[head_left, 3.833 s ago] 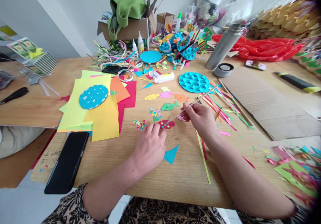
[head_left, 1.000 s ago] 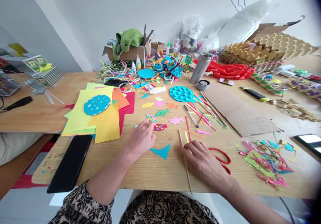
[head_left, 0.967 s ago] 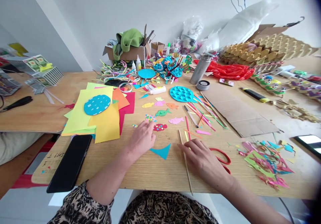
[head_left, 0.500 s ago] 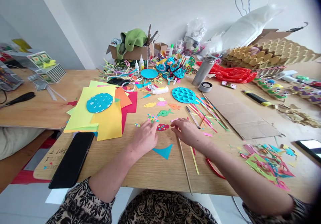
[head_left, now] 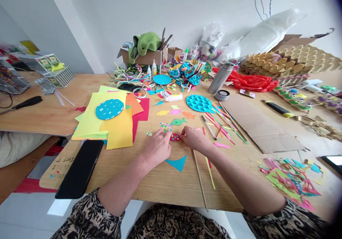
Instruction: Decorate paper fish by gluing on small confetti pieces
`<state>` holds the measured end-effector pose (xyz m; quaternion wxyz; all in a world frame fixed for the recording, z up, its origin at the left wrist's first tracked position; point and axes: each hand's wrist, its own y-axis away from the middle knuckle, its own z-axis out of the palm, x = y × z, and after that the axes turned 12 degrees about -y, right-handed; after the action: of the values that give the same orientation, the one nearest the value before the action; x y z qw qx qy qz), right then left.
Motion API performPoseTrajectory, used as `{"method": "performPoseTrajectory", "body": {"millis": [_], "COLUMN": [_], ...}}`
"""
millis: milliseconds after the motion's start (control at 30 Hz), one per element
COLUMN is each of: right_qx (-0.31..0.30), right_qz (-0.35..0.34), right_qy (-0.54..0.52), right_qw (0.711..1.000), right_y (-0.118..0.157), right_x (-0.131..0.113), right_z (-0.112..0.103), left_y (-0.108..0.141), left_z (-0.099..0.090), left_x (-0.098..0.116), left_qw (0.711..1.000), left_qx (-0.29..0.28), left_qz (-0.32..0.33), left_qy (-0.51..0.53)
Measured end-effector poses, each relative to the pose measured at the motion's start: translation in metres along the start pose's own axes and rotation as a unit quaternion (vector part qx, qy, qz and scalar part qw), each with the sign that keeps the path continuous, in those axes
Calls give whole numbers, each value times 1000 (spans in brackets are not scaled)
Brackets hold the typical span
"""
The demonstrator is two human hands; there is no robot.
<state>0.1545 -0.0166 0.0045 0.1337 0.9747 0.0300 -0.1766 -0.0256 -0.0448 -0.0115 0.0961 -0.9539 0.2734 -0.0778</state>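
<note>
A small red paper fish (head_left: 175, 137) with coloured dots lies on the table between my two hands. My left hand (head_left: 157, 147) has its fingers curled together at the fish's left end. The fingers of my right hand (head_left: 194, 138) are closed on its right end; the fingertips are partly hidden. Just above my left hand is a pile of tiny coloured paper dots (head_left: 165, 126), with a smaller cluster of dots (head_left: 149, 134) to the left. Beyond lie a green paper fish (head_left: 178, 121), an orange one (head_left: 188, 115), a yellow one (head_left: 162, 113) and a pink one (head_left: 175, 112).
Coloured paper sheets (head_left: 120, 135) and a black phone (head_left: 80, 169) lie to the left. A blue paper scrap (head_left: 176, 163) and a thin wooden stick (head_left: 200, 178) are near me. Rightward are a pen (head_left: 209, 127), paper strips, cardboard (head_left: 256, 125) and a metal flask (head_left: 220, 78).
My right hand has moved in to the right end of the red fish and closed there. My left hand stays at the other end. The whole view has shifted slightly.
</note>
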Motion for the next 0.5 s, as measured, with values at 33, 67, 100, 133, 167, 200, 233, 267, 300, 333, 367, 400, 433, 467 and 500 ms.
{"method": "performPoseTrajectory", "body": {"millis": [33, 67, 100, 133, 167, 200, 233, 267, 300, 333, 367, 400, 433, 467, 500], "right_qx": [-1, -2, -3, -4, -5, -6, -7, -7, -7, -6, -4, -1, 3, 6, 10], "right_qz": [3, 5, 7, 7, 7, 8, 8, 7, 5, 2, -2, -6, -12, -18, -25], "right_qy": [-7, -14, -20, -26, -31, -36, -40, -44, -48, -53, -57, -61, -66, -70, -76], "right_qw": [1000, 1000, 1000, 1000, 999, 999, 999, 999, 999, 999, 998, 998, 998, 997, 997], "right_y": [-1, -3, -4, -4, -5, -5, -4, -3, -2, -1, 1, 3, 5, 6, 8], "right_x": [0, 1, 1, 1, 1, 2, 2, 2, 2, 2, 2, 3, 3, 4, 4], "right_z": [1, 1, 2, 2, 1, 1, 0, -2, -3, -4, -5, -6, -7, -7, -7], "left_y": [0, 0, -1, -1, -1, -1, -1, -1, -1, -1, -1, 0, 0, -1, -1], "left_z": [1, 1, 1, 1, 1, 1, 1, 0, 0, 0, 0, -1, -1, -1, -1], "left_x": [0, 0, -1, -1, -1, -1, 0, 0, 0, 0, 0, -1, -1, -1, -1], "left_qw": [1000, 1000, 1000, 1000, 1000, 1000, 1000, 1000, 1000, 1000, 1000, 1000, 1000, 1000, 999], "left_qx": [1, 1, 1, 1, 0, -1, -2, -3, -4, -5, -6, -8, -11, -13, -13], "left_qz": [0, -1, -1, -1, -2, -4, -5, -5, -6, -8, -10, -13, -17, -22, -26], "left_qy": [6, 11, 16, 19, 22, 24, 25, 26, 26, 24, 21, 18, 17, 18, 22]}}
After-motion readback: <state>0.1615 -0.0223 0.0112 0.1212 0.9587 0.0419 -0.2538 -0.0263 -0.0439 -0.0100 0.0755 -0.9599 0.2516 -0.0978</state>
